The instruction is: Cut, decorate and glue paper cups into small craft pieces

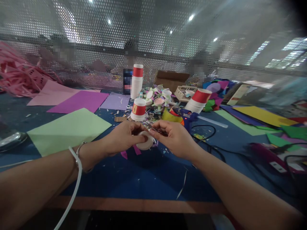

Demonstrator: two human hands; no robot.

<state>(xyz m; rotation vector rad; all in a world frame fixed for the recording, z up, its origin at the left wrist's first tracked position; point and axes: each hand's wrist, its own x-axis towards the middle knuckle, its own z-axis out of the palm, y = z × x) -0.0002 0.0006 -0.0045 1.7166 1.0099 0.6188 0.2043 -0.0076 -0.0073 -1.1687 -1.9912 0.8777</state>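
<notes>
My left hand (124, 137) pinches a small round white paper piece (145, 145) between thumb and fingers, just above the blue tabletop. Purple paper strips (136, 150) hang from its underside. At the far edge of this piece, my right hand (174, 137) is closed on a thin dark tool (157, 130); its kind is mostly hidden by the fingers. Straight beyond the hands stands a short stack of red and white paper cups (138, 110). A blue glue gun (189, 118) with a lit red light and a clear glue stick lies behind my right hand.
Paper scraps and finished paper pieces (159, 97) heap up behind the hands, beside a tall cup stack (137, 81) and a tilted one (198, 100). A green sheet (69, 131) lies left. Black cables (216, 150) and a power strip (275, 159) occupy the right.
</notes>
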